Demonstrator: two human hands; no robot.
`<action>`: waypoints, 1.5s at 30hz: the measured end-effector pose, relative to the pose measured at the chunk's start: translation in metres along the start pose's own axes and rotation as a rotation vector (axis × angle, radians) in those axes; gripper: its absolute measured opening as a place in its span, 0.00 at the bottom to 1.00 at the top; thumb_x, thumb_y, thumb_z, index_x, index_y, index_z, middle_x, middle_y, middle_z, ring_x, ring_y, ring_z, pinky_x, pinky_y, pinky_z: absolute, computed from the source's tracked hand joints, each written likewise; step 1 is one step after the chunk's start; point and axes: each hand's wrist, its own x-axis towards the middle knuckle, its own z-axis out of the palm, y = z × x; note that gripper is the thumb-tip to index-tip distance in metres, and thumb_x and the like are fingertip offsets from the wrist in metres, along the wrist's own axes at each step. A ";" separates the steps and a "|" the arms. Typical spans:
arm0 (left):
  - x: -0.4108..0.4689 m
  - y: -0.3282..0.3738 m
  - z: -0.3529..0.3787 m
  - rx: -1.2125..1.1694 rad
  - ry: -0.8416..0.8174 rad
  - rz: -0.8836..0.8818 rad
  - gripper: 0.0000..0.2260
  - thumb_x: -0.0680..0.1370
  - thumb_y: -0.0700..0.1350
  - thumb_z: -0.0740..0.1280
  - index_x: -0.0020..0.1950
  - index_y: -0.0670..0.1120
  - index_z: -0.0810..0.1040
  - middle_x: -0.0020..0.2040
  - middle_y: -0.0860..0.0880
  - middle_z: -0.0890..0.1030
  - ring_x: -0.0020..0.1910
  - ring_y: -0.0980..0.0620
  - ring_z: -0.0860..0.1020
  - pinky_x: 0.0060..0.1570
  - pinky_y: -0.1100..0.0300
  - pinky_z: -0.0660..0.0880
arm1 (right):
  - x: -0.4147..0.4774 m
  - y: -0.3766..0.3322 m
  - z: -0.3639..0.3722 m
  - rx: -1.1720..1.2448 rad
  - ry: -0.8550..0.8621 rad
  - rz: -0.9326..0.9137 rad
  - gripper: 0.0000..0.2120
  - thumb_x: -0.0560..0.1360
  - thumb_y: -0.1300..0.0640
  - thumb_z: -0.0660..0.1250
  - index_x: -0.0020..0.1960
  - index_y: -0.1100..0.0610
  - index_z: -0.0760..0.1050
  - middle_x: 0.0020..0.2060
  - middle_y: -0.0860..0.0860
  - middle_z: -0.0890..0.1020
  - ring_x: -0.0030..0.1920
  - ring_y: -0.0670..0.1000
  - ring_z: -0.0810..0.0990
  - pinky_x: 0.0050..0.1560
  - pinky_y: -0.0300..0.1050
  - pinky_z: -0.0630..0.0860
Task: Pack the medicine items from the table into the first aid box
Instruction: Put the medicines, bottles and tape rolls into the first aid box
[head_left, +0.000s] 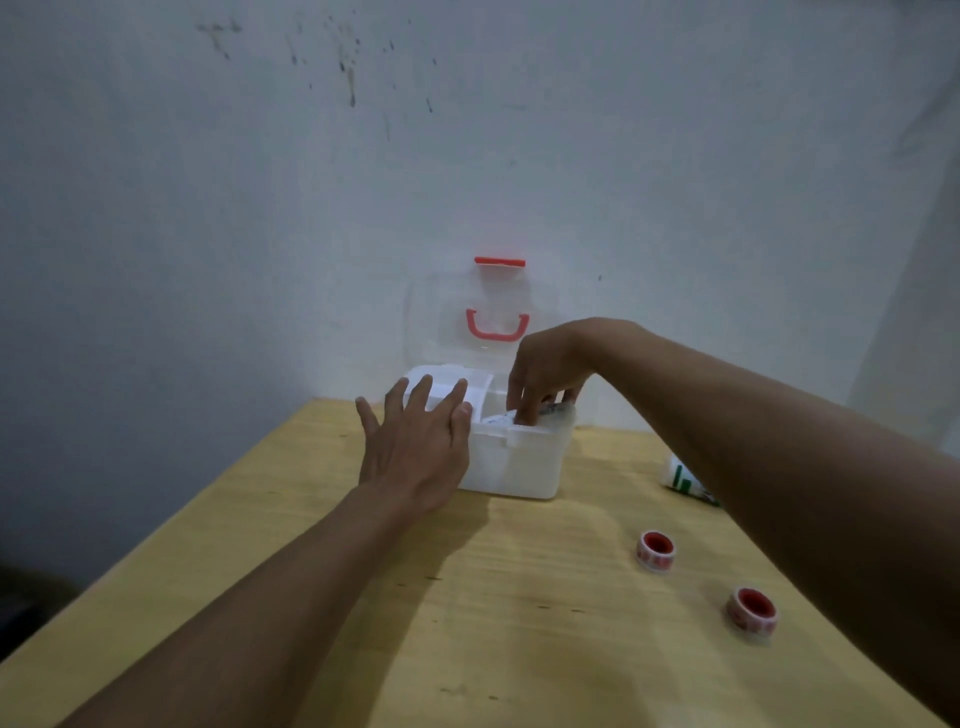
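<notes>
The white first aid box (514, 467) stands at the far middle of the wooden table, its clear lid (483, 317) with red handle and red latch raised against the wall. My left hand (415, 441) lies flat with fingers spread on the box's left front corner and inner tray. My right hand (545, 374) reaches down into the box's right side, fingertips pinching a white packet (501, 418) inside. Two red-and-white tape rolls (656, 551) (752, 613) lie on the table at the right. A white and green package (685, 480) shows partly behind my right forearm.
The yellow wooden table (467, 623) runs from the wall toward me, its left edge slanting down to the lower left. A stained white wall stands right behind the box. Dark floor lies off the table's left side.
</notes>
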 end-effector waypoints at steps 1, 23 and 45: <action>0.000 0.000 0.000 -0.003 0.004 0.002 0.23 0.82 0.58 0.42 0.78 0.60 0.58 0.79 0.48 0.58 0.78 0.47 0.48 0.73 0.35 0.39 | 0.002 0.000 0.003 0.027 0.009 -0.013 0.18 0.71 0.57 0.76 0.60 0.57 0.82 0.53 0.54 0.85 0.53 0.52 0.84 0.50 0.46 0.82; -0.001 0.021 0.005 0.066 0.087 0.046 0.25 0.82 0.58 0.41 0.77 0.57 0.62 0.76 0.48 0.65 0.79 0.46 0.50 0.71 0.32 0.37 | -0.053 0.050 0.006 0.289 0.392 -0.048 0.10 0.76 0.67 0.65 0.52 0.62 0.83 0.47 0.57 0.85 0.49 0.53 0.85 0.46 0.46 0.84; -0.007 0.021 0.005 0.158 0.014 0.076 0.26 0.81 0.61 0.39 0.76 0.61 0.61 0.78 0.47 0.63 0.78 0.45 0.55 0.72 0.35 0.39 | -0.112 0.184 0.090 -0.170 0.381 0.379 0.14 0.72 0.56 0.71 0.53 0.63 0.78 0.43 0.54 0.78 0.41 0.54 0.77 0.35 0.43 0.71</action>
